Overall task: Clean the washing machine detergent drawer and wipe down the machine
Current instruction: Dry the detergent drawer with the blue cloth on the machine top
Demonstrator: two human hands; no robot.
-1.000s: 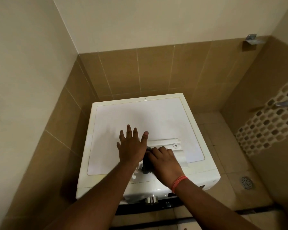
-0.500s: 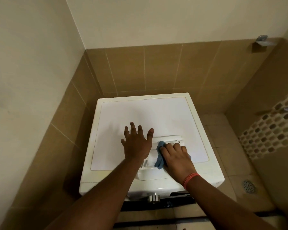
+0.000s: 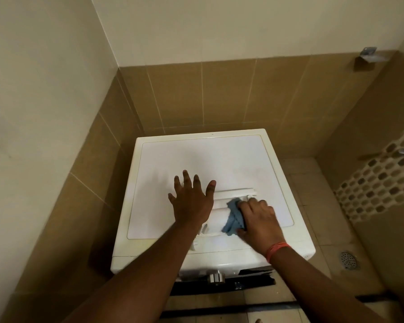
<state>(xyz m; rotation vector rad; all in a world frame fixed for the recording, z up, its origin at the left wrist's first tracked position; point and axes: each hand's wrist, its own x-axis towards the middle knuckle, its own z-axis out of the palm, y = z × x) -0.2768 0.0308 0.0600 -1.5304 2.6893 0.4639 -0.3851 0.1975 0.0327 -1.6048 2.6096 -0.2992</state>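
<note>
Right hand [image 3: 259, 220] slid rightward — more blue cloth [image 3: 234, 217] showing.

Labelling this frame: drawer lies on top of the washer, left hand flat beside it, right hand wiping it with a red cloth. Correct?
One error: the cloth is blue, not red; the red item is the wristband. The head view shows the rest as stated: drawer on the washer top, left hand flat beside it, right hand wiping.

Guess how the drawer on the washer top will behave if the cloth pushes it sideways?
The drawer looks like thin white plastic lying loose on the smooth washer top, so it would probably slide rather than tip. It seems light; the left hand, flat beside it, likely braces it. The cloth under the right hand is bunched and floppy, so its push is soft.
</note>
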